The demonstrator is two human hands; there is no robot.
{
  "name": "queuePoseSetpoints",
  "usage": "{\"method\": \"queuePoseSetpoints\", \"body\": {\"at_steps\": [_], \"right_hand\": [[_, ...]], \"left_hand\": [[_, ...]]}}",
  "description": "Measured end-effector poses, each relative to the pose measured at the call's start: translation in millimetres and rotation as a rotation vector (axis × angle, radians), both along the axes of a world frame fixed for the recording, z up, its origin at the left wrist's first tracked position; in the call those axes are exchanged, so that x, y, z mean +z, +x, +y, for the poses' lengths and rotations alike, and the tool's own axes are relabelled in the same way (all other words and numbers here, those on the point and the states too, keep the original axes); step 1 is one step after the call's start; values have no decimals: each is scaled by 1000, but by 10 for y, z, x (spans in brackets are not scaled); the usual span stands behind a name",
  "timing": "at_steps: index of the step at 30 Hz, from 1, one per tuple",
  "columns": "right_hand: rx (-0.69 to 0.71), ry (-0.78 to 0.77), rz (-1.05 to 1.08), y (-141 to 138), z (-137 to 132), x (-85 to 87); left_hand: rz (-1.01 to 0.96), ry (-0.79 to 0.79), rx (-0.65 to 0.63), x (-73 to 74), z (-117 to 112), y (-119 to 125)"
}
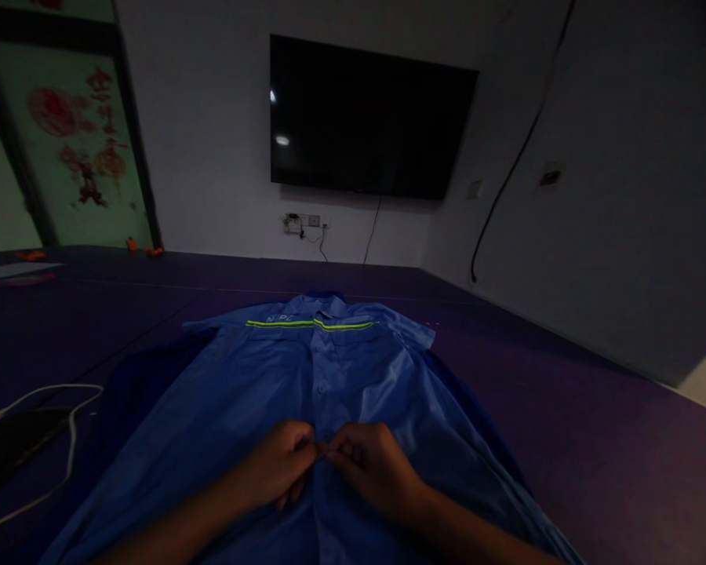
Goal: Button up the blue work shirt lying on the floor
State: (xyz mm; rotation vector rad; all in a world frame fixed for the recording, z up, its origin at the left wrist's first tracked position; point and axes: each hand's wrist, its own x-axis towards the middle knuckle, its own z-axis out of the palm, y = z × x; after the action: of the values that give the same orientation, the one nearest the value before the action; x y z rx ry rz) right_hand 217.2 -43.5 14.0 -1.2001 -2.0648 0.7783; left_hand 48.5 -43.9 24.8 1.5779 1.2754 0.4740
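Observation:
A blue work shirt (282, 384) with a yellow-green reflective stripe across the chest lies flat, front up, on a dark purple surface (565, 408), collar away from me. My left hand (279, 463) and my right hand (373, 463) meet at the shirt's centre placket, low on the front. Both hands are closed in a pinch, fingertips touching the placket fabric where the two front edges join. Whatever small thing sits between the fingertips is too dark to make out.
A white cable (52, 416) curls on the surface at the left beside a dark flat object (12, 439). A black wall-mounted screen (370, 118) hangs ahead above a socket. The wall runs close along the right side.

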Motion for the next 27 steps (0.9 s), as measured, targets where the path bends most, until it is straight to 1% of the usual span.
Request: {"method": "queuePoseSetpoints", "body": {"at_steps": [10,16,20,27], "right_hand": [[-3,-10,15,-3,-28,26],[17,-81,125,-3,-11,-11],[45,-138,230,-7,-1,2],[54,-202,292,-20,12,24]], "left_hand": [[-21,-29,24,-10,28,10],[-80,-49,21,-13,44,6],[-98,-56,37,-39,52,11],[-113,-59,35,-107,82,-9]]}}
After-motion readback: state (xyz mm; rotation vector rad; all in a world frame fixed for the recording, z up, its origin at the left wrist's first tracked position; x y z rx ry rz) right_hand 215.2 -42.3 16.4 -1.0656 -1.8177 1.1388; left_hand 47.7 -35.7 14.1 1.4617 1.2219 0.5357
